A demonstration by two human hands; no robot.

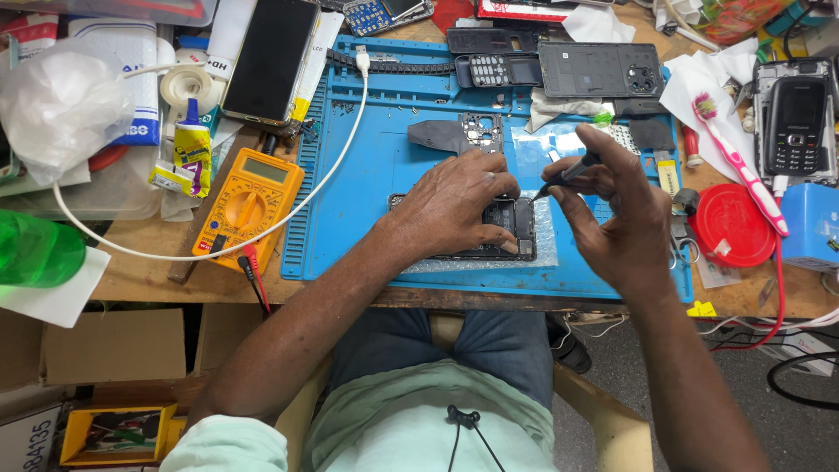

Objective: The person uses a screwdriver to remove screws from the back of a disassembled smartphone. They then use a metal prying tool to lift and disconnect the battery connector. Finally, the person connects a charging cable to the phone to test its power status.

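1. Left hand [459, 203]: palm down, fingers spread flat, pressing on an opened phone [516, 229]. Holds it steady, not clenched round it. Forearm comes in from lower left.
2. Right hand [616, 214]: fingers pinched round a thin dark tool [566, 173], held like a pen. Tip slants down-left toward the phone's upper right edge; exact contact point too small to tell.
3. Phone lies back-open on a clear plastic sheet [546, 249], on the blue mat [367, 175], near the mat's front edge, between the two hands.
4. Mat sits on a wooden worktop [140, 262].
5. On the mat, behind the hands: a small inner frame part [481, 131], a keypad part [489, 70], a black phone back cover [599, 68].
6. Left of mat: yellow multimeter [249, 205] with red and black probes, glue tube [190, 153], tape roll [186, 85], white cable [350, 131], dark smartphone [269, 57] face up.
7. Right of mat: red round lid [730, 223], pink toothbrush [738, 157], black keypad phone [797, 127], blue box [811, 225].
8. Containers: clear plastic tub [105, 188] at far left, with a white plastic bag [57, 105] lying over it; contents can't be made out. Yellow box [118, 433] on the floor, lower left, holds small mixed items, unclear. Green bottle [35, 252] at left edge.
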